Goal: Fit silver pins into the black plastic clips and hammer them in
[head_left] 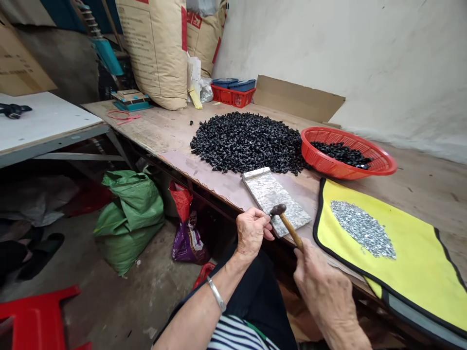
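Observation:
My left hand (pixel 252 231), with a silver bangle on the wrist, pinches a small dark piece (pixel 270 214) at the near left edge of a worn metal plate (pixel 279 197). My right hand (pixel 323 284) is wrapped round the wooden handle of a small hammer (pixel 291 228). The hammer's dark head is beside the left fingertips, over the plate; whether it touches the piece cannot be made out. Beyond the plate lies a large heap of small black parts (pixel 250 141). Small silvery metal pieces (pixel 363 228) are spread on a yellow cloth (pixel 412 250) to the right.
A red basket (pixel 383 163) holding black parts stands behind the cloth. Large sacks (pixel 155 53), a red crate (pixel 231 96) and cardboard (pixel 297 99) stand at the back. Left and below are a white table (pixel 44 119), a green bag (pixel 129 216) and a red stool (pixel 40 316).

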Demonstrator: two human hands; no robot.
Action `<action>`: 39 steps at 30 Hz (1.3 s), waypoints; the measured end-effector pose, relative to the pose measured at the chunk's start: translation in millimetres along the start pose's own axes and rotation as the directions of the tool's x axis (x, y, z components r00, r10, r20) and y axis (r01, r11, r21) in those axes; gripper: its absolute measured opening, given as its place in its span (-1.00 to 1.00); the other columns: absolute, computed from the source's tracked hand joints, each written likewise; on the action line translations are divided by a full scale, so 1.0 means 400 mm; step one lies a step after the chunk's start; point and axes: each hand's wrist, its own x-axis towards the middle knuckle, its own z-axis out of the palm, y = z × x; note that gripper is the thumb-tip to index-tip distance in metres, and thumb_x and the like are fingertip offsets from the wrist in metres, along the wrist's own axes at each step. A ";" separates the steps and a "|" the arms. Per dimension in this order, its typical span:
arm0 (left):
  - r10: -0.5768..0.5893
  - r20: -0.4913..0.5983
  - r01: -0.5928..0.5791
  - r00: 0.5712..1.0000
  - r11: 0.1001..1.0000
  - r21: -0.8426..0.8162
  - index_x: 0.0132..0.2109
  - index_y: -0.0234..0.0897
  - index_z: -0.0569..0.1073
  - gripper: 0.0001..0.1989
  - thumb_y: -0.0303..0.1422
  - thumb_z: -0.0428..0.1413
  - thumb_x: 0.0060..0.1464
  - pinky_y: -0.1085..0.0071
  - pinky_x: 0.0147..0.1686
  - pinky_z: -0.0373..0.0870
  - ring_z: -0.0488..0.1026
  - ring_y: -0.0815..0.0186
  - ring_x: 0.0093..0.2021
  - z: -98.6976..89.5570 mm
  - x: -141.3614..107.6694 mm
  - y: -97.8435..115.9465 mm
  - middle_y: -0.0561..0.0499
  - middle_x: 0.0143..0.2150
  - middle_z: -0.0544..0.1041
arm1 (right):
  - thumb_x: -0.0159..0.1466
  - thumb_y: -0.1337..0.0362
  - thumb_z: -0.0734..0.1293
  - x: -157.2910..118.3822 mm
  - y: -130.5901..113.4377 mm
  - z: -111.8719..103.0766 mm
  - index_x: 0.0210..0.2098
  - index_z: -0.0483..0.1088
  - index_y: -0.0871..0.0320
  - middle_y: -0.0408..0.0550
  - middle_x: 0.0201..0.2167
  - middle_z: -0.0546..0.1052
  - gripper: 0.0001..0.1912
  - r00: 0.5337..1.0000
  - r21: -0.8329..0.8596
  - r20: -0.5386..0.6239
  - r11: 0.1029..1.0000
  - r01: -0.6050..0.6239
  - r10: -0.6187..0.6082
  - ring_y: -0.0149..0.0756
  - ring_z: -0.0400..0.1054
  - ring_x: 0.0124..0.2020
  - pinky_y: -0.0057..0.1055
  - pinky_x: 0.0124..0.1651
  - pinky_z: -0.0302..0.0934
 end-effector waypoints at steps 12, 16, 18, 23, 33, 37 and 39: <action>0.046 0.311 0.023 0.949 0.976 -0.216 -0.49 -0.37 0.39 -0.82 -0.38 0.24 -0.17 0.49 -0.82 0.33 0.26 0.44 -0.80 -0.070 -0.053 0.052 0.05 -0.69 0.44 | 0.17 0.32 0.16 0.142 0.070 0.047 -0.36 0.31 0.20 -0.17 -0.70 0.35 -0.87 0.748 0.407 0.605 0.701 -0.586 0.273 -0.37 0.23 -0.70 -0.46 -0.60 -0.02; 0.016 0.362 0.073 0.932 0.970 -0.231 -0.50 -0.37 0.39 -0.80 -0.37 0.26 -0.19 0.49 -0.82 0.32 0.26 0.44 -0.81 -0.075 -0.071 0.067 0.04 -0.70 0.44 | 0.20 0.29 0.17 0.144 0.066 0.038 -0.45 0.36 0.20 0.00 -0.57 0.41 -0.81 0.857 0.113 0.453 0.937 -0.330 0.247 -0.28 0.31 -0.54 -0.43 -0.56 -0.14; 0.016 0.380 0.073 0.925 0.973 -0.219 -0.51 -0.37 0.40 -0.81 -0.38 0.27 -0.19 0.51 -0.82 0.31 0.27 0.44 -0.80 -0.077 -0.074 0.069 0.03 -0.69 0.44 | 0.23 0.25 0.16 0.136 0.064 0.022 -0.47 0.39 0.20 0.04 -0.51 0.44 -0.75 0.913 0.078 0.360 0.969 -0.235 0.193 -0.22 0.35 -0.46 -0.40 -0.52 -0.03; 0.028 0.415 0.045 0.909 0.985 -0.167 -0.49 -0.36 0.43 -0.83 -0.37 0.27 -0.17 0.51 -0.78 0.33 0.31 0.43 -0.78 -0.085 -0.077 0.067 0.05 -0.68 0.45 | 0.20 0.15 0.23 0.112 0.030 -0.037 -0.32 0.45 0.16 -0.05 -0.48 0.49 -0.76 0.808 0.694 0.546 0.422 -0.584 0.220 -0.32 0.33 -0.51 -0.39 -0.46 0.17; 0.075 0.442 -0.015 0.894 0.990 -0.139 -0.46 -0.35 0.45 -0.88 -0.40 0.24 -0.12 0.52 -0.73 0.30 0.34 0.42 -0.73 -0.104 -0.078 0.052 0.06 -0.64 0.45 | 0.03 0.23 0.44 0.073 -0.044 -0.077 -0.29 0.47 0.24 -0.05 -0.52 0.49 -0.73 0.593 0.576 0.800 -0.399 -0.714 0.093 -0.45 0.23 -0.60 -0.51 -0.60 0.07; 0.080 0.440 -0.026 0.895 0.991 -0.128 -0.47 -0.33 0.44 -0.86 -0.36 0.24 -0.13 0.49 -0.71 0.30 0.34 0.41 -0.72 -0.106 -0.079 0.053 0.07 -0.62 0.44 | 0.01 0.24 0.45 0.070 -0.047 -0.087 -0.27 0.47 0.25 -0.02 -0.50 0.50 -0.70 0.594 0.583 0.797 -0.394 -0.711 0.107 -0.43 0.25 -0.58 -0.50 -0.61 0.06; 0.084 0.447 -0.058 0.891 0.996 -0.073 -0.47 -0.32 0.44 -0.86 -0.35 0.23 -0.12 0.48 -0.68 0.29 0.35 0.40 -0.70 -0.107 -0.082 0.062 0.07 -0.62 0.44 | 0.01 0.24 0.45 0.069 -0.048 -0.086 -0.27 0.48 0.25 -0.02 -0.49 0.50 -0.69 0.598 0.589 0.793 -0.395 -0.705 0.117 -0.43 0.25 -0.58 -0.50 -0.61 0.06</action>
